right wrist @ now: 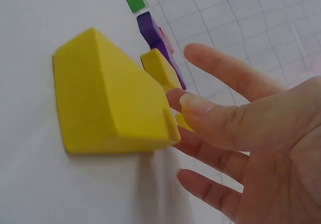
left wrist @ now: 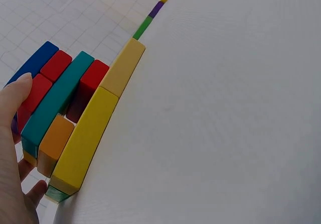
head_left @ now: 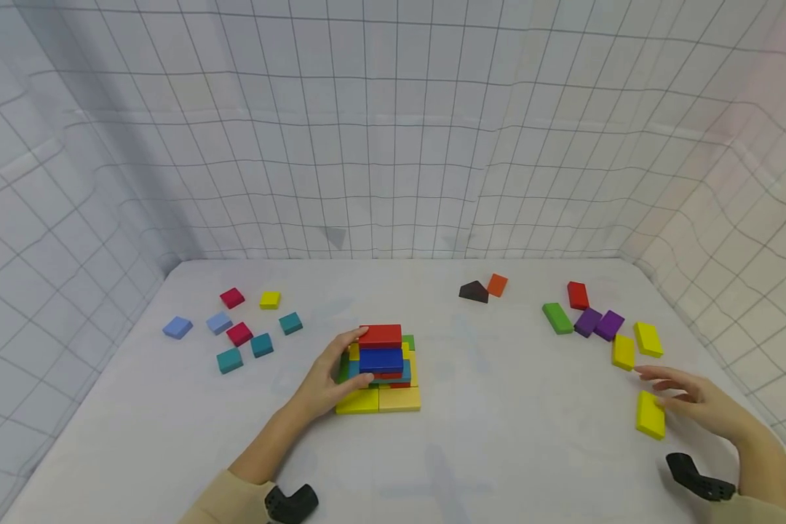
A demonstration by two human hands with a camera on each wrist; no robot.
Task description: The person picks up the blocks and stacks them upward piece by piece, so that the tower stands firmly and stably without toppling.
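A layered stack of coloured blocks (head_left: 399, 399) stands in the middle of the table, with yellow and tan blocks at its base. Near its top are a blue block (head_left: 381, 361) and a red block (head_left: 380, 335). My left hand (head_left: 324, 380) holds the stack from its left side, thumb at the front and fingers toward the back. In the left wrist view, the thumb lies against the upper blocks, over a teal block (left wrist: 60, 101). At the right, my right hand (head_left: 704, 404) is beside a yellow block (head_left: 650, 415), fingers spread and thumb tip at the block's edge.
Left of the stack lie loose teal blocks (head_left: 230, 360), light blue blocks (head_left: 177, 327), crimson blocks (head_left: 239, 334) and a small yellow block (head_left: 270, 300). Behind are a black block (head_left: 474, 292) and an orange block (head_left: 497, 284). Green (head_left: 557, 318), purple (head_left: 608, 325) and yellow blocks lie at the right.
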